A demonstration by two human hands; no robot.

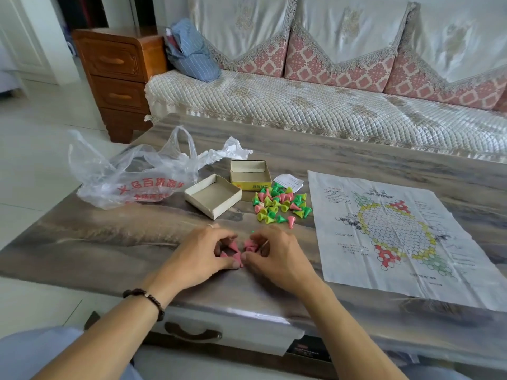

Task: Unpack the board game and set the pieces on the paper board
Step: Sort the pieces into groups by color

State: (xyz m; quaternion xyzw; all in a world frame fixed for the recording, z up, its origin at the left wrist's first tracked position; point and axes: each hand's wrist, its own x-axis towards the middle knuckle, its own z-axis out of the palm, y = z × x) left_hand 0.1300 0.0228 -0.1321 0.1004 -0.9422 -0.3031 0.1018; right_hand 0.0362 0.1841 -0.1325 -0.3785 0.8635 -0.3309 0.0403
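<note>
The person is gathering the pink pieces between both hands, the left hand and right hand curling around them on the tabletop, probably sorting by colour, while the pile and the board are waiting nearby.

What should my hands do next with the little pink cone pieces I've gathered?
Probably carry the small pink plastic cone pieces, now gathered between the left hand and right hand, rightwards to the unfolded printed paper board. The board lies flat with no pieces on it yet, and it has red corners.
</note>
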